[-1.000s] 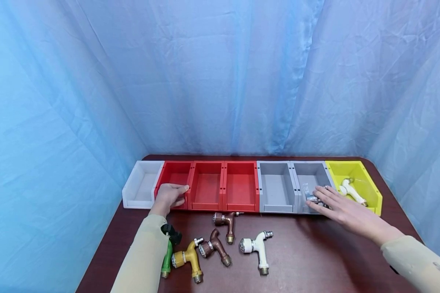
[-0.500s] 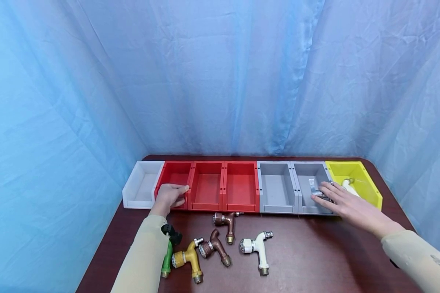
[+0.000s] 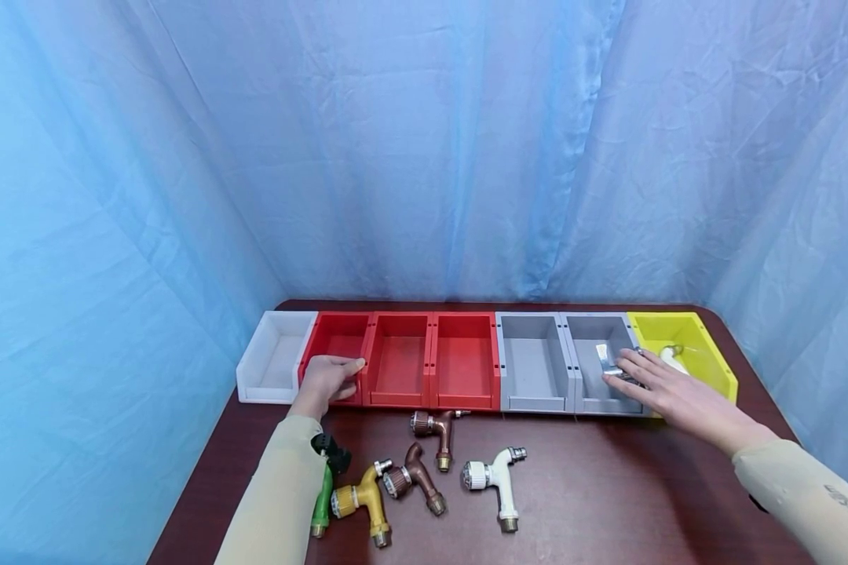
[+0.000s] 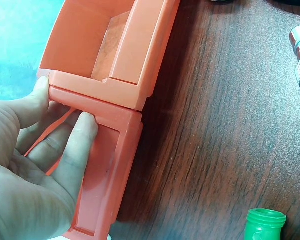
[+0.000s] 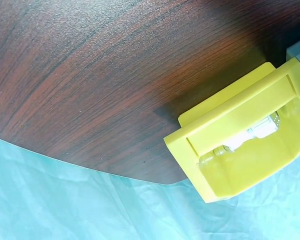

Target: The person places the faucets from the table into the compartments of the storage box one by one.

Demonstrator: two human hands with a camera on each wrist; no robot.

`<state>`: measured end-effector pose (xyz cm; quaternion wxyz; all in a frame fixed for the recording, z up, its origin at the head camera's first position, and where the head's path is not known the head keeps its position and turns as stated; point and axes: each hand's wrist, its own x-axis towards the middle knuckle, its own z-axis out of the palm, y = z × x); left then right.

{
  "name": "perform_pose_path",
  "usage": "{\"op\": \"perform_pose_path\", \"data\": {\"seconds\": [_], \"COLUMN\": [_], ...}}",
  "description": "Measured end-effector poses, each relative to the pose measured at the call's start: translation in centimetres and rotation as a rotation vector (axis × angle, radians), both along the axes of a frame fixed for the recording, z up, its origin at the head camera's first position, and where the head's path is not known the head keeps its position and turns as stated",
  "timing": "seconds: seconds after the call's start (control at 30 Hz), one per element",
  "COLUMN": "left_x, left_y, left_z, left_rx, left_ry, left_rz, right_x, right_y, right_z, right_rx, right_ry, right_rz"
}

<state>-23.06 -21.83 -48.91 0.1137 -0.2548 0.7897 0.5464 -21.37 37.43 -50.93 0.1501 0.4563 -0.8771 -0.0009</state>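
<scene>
In the head view my left hand (image 3: 329, 380) pinches the rim between two neighbouring red bins (image 3: 338, 323). The left wrist view shows the thumb (image 4: 42, 90) over the rim and the fingers inside the bin. At the front of the right grey bin (image 3: 595, 337), my right hand (image 3: 667, 392) grips a chrome tap (image 3: 603, 358), mostly covered by the fingers; the thumb is hidden. The hand is out of sight in the right wrist view. A white tap (image 3: 673, 359) lies in the yellow bin (image 5: 229, 112), partly behind the hand.
On the table before the bins lie a white tap (image 3: 500, 482), two brown taps (image 3: 417, 477), a yellow tap (image 3: 371, 502) and a green tap (image 3: 321, 502) partly under the left sleeve. A white bin (image 3: 272, 353) ends the row at left. Blue curtains (image 3: 424, 157) hang around.
My right hand has shifted slightly right, and the chrome tap has moved and turned a little with it, covering more of the white tap. The left hand stays still.
</scene>
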Motion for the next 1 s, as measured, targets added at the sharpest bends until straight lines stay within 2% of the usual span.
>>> {"op": "perform_pose_path", "data": {"seconds": [0.2,0.73,1.0], "left_x": [0.1,0.1,0.0], "left_y": [-0.1,0.0,0.1], "left_z": [0.0,-0.1,0.1], "left_rx": [0.001,-0.014,-0.016], "left_ry": [-0.003,0.002,0.001], "left_rz": [-0.001,-0.002,0.003], "right_x": [-0.4,-0.8,-1.7], "right_y": [0.1,0.1,-0.5], "right_z": [-0.2,-0.8,-1.2], "right_rx": [0.002,0.005,-0.099], "right_ry": [0.038,0.069,0.062], "right_rz": [0.021,-0.015,0.058]}}
